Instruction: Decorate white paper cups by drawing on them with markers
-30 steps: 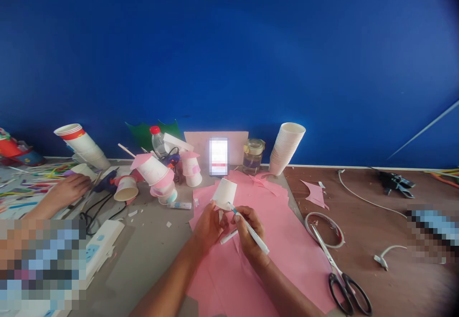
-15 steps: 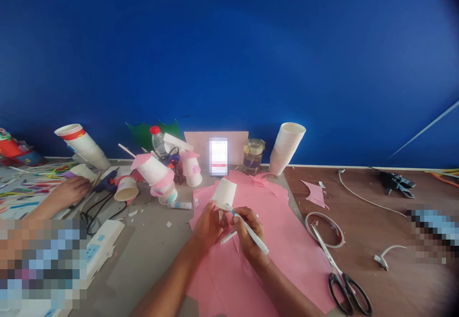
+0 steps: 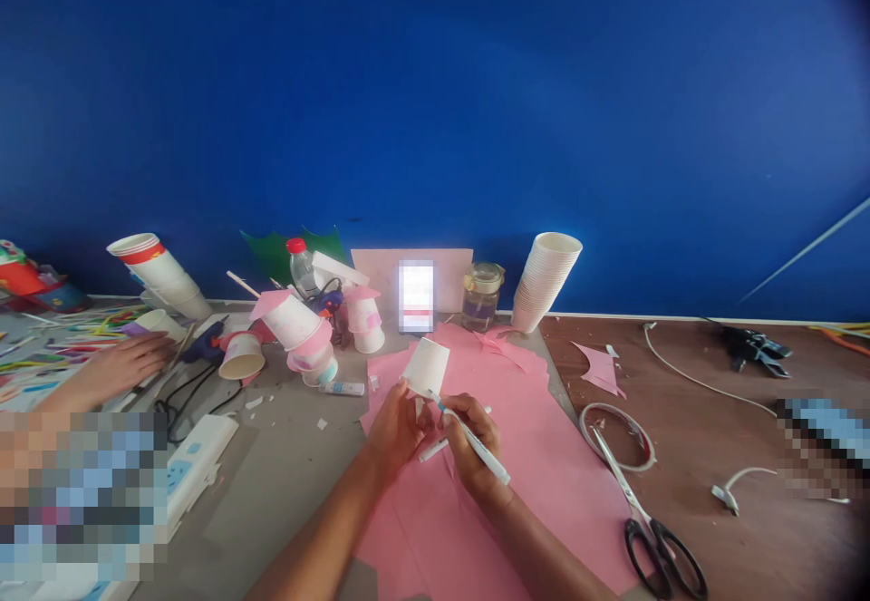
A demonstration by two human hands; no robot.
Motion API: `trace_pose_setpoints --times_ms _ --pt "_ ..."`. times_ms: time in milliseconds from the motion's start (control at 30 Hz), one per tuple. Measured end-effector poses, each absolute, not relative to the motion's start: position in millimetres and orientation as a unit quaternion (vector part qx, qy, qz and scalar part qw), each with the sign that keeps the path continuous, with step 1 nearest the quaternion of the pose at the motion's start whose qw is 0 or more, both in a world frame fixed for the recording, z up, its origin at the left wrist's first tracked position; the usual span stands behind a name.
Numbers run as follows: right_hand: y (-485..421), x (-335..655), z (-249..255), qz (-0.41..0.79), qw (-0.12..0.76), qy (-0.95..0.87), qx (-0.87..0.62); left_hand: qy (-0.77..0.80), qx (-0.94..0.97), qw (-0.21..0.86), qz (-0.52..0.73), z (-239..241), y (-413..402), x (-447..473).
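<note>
Over the pink paper sheets (image 3: 536,474), my left hand (image 3: 396,429) grips a white paper cup (image 3: 427,365) near its lower rim, the cup tilted. Closed around a white marker (image 3: 481,451) with a blue tip end, my right hand (image 3: 474,445) holds that tip at the cup's lower edge. A second white marker (image 3: 433,449) lies on the pink paper between my hands, partly hidden by the right one. Pink-banded paper cup figures (image 3: 292,324) stand to the left, beside a white tube-like pen cap (image 3: 343,388).
A phone (image 3: 416,297), a glass jar (image 3: 481,297) and a stack of paper cups (image 3: 546,282) stand at the back. Scissors (image 3: 656,547) and a tape roll (image 3: 617,438) lie right. At left are a power strip (image 3: 197,465), a glue gun (image 3: 204,343) and another person's hand (image 3: 132,361).
The other person's hand at the left has flattened and shifted slightly. My hands, the cup and the marker stay almost in place; the whole view has drifted a little.
</note>
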State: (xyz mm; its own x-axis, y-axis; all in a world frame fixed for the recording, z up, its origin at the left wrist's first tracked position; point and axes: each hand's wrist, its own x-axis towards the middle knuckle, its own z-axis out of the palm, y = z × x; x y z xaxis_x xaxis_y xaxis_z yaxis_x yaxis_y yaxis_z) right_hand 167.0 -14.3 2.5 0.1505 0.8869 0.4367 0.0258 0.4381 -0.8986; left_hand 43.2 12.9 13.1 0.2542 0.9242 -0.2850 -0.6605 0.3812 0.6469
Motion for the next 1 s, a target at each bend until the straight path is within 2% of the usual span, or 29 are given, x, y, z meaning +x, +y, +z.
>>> trace_pose_setpoints --times_ms 1000 --pt "-14 165 -1 0.352 0.662 -0.518 -0.412 0.328 0.202 0.764 0.517 16 12 45"
